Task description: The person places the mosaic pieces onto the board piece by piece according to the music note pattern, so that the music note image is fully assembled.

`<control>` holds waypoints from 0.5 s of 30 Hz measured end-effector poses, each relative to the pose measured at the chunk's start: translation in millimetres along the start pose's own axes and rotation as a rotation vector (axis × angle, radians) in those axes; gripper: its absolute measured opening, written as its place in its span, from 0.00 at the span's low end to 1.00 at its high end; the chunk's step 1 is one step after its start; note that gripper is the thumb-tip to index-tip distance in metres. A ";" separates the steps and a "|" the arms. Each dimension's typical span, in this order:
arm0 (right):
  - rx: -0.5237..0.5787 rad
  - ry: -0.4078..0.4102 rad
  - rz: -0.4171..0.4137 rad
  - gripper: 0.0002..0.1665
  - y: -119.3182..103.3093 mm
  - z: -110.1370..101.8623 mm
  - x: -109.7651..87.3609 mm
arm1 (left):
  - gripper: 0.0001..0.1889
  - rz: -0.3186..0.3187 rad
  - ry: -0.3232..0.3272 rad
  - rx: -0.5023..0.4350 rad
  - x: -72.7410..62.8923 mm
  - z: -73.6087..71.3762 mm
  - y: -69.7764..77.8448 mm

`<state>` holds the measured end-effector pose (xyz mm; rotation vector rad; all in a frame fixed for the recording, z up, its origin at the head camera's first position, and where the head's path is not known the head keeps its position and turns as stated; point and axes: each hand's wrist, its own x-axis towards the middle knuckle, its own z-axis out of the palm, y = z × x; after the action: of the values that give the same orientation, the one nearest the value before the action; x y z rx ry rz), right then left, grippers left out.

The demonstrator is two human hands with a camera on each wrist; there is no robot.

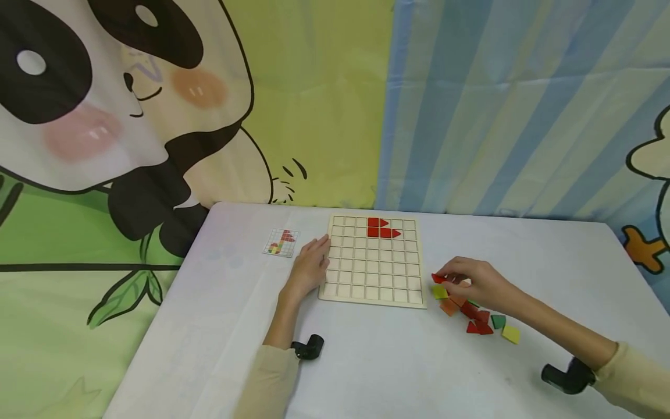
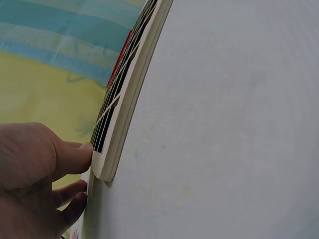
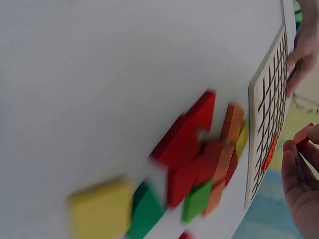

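Observation:
A pale wooden grid board (image 1: 374, 262) lies on the table, with several red pieces (image 1: 380, 228) set in its top rows. My left hand (image 1: 310, 262) rests along the board's left edge, and in the left wrist view the thumb (image 2: 75, 157) touches its side. Over a loose heap at the right, my right hand (image 1: 478, 282) pinches a small red block (image 3: 302, 136) between thumb and fingers. That heap holds red blocks (image 3: 187, 132), orange blocks (image 3: 233, 122), a green block (image 3: 197, 200) and yellow blocks (image 1: 510, 333).
Left of the board lies a small pattern card (image 1: 281, 242) printed with a coloured figure on a grid. A white cloth covers the table (image 1: 377, 361). Behind its back edge hangs a printed curtain (image 1: 324, 105) with a panda and stripes.

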<state>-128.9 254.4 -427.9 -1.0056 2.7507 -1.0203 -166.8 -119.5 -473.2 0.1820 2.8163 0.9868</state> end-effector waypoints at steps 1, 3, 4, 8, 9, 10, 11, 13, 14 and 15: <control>0.027 -0.030 0.004 0.12 -3.5 5.1 7.1 | 0.27 -0.003 0.000 -0.001 -0.1 -0.2 -0.2; 0.069 -0.084 0.005 0.11 -9.5 15.8 22.7 | 0.27 -0.008 0.002 -0.002 -0.3 -0.3 -0.5; 0.074 -0.106 0.005 0.11 -11.9 20.8 31.0 | 0.27 -0.011 0.000 -0.003 -0.1 -0.2 -0.8; 0.035 -0.132 -0.018 0.11 -16.7 39.5 65.8 | 0.27 -0.008 -0.005 -0.004 0.1 0.6 -1.3; 0.014 -0.126 -0.027 0.11 -16.8 43.4 74.6 | 0.27 -0.007 -0.005 -0.006 0.1 0.7 -1.3; -0.010 -0.116 -0.039 0.11 -16.7 46.6 83.3 | 0.27 -0.006 -0.004 -0.008 0.1 0.7 -1.1; -0.024 -0.108 -0.044 0.11 -16.2 49.9 91.3 | 0.27 -0.007 -0.004 -0.012 0.0 0.6 -0.7; -0.047 -0.099 -0.043 0.11 -14.7 55.4 105.7 | 0.27 -0.006 0.000 -0.015 -0.2 0.4 0.1; -0.055 -0.098 -0.037 0.11 -13.9 57.7 111.8 | 0.27 -0.007 0.001 -0.015 -0.2 0.3 0.3; -0.056 -0.101 -0.028 0.11 -13.3 60.0 117.1 | 0.27 -0.007 0.001 -0.015 -0.5 0.3 0.4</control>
<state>-198.9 143.7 -446.1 -1.0752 2.7048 -0.8745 -166.3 -119.1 -473.1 0.1696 2.8071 1.0068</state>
